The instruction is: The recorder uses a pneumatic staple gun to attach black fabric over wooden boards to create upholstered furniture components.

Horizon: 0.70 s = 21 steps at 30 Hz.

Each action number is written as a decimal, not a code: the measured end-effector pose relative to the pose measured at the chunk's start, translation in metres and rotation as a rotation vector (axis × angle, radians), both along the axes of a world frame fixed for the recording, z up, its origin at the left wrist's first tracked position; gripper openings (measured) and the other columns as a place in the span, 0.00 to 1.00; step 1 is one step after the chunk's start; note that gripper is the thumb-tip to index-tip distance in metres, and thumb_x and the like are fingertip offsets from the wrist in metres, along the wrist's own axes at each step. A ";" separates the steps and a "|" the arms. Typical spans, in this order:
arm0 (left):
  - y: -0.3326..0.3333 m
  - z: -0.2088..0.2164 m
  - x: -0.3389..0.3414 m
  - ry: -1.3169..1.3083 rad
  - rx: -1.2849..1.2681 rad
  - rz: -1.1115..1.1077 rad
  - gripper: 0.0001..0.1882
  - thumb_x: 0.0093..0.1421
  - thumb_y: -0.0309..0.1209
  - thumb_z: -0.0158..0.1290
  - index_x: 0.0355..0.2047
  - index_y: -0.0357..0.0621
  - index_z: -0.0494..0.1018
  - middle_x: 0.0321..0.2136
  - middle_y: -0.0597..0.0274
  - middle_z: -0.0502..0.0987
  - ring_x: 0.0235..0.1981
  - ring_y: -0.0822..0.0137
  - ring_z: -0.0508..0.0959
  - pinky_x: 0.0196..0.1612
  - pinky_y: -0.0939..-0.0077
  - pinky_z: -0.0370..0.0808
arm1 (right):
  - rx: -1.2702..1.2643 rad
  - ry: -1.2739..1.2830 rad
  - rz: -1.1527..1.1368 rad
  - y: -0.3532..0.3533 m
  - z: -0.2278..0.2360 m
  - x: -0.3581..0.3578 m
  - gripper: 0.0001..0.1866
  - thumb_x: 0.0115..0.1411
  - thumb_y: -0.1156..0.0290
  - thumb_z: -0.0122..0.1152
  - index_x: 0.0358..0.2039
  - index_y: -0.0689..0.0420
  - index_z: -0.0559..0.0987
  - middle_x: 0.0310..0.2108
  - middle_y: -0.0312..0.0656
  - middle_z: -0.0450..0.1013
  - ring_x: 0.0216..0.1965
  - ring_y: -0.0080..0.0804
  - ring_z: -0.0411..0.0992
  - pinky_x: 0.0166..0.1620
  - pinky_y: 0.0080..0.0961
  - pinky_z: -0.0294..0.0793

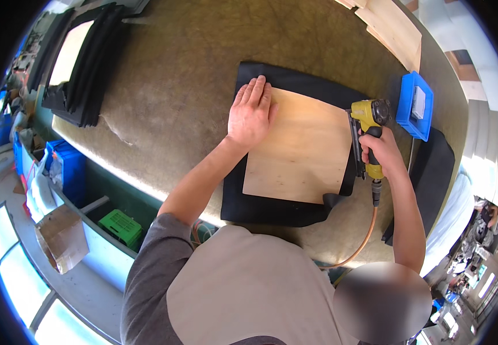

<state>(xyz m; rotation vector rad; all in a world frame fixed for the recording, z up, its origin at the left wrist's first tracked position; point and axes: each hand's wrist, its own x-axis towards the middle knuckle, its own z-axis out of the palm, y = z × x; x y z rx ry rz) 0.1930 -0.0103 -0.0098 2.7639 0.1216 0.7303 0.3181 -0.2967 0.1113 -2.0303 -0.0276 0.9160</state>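
A pale plywood panel (297, 146) lies on a larger sheet of black fabric (277, 213) on the table. My left hand (252, 112) rests flat at the panel's upper left corner, its fingers stretched onto the black margin. In my right hand (385, 150) is a yellow and black pneumatic staple gun (369, 115), gripped by its handle. The gun's nose is at the panel's right edge, where some of the fabric is folded up; whether it touches the wood I cannot tell. An orange air hose (369, 230) runs from the handle's base down toward my body.
A blue tray (414, 106) with a small pale block stands right of the gun. Beside it lie black fabric pieces (433, 167). Plywood sheets (392, 31) are at the back right, and stacked black-covered panels (82, 75) at the far left. A green crate (120, 227) sits below the table's left edge.
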 end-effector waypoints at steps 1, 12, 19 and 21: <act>-0.002 0.003 -0.003 -0.012 -0.037 0.006 0.21 0.62 0.33 0.57 0.52 0.32 0.76 0.55 0.46 0.75 0.56 0.48 0.76 0.62 0.55 0.71 | 0.002 0.031 0.029 0.006 0.005 0.000 0.10 0.52 0.74 0.57 0.36 0.64 0.77 0.16 0.34 0.68 0.14 0.26 0.68 0.21 0.25 0.66; -0.004 -0.007 -0.005 -0.089 -0.069 0.031 0.17 0.61 0.31 0.57 0.48 0.35 0.78 0.53 0.51 0.76 0.56 0.53 0.77 0.61 0.56 0.72 | 0.056 0.080 0.381 0.143 -0.009 0.009 0.04 0.53 0.73 0.58 0.27 0.61 0.76 0.16 0.34 0.68 0.14 0.25 0.68 0.21 0.25 0.66; 0.000 -0.006 -0.005 -0.063 -0.060 0.041 0.17 0.62 0.31 0.56 0.49 0.35 0.78 0.53 0.53 0.77 0.56 0.56 0.76 0.64 0.54 0.70 | -0.030 0.049 0.368 0.099 -0.004 0.022 0.04 0.53 0.74 0.57 0.26 0.60 0.73 0.16 0.33 0.67 0.14 0.25 0.68 0.21 0.26 0.66; 0.003 -0.007 -0.005 -0.067 -0.044 0.044 0.17 0.62 0.31 0.56 0.49 0.35 0.78 0.53 0.53 0.77 0.56 0.56 0.76 0.64 0.54 0.70 | -0.019 0.037 0.294 0.087 0.001 0.021 0.05 0.52 0.74 0.57 0.29 0.60 0.74 0.16 0.34 0.67 0.14 0.26 0.67 0.21 0.26 0.66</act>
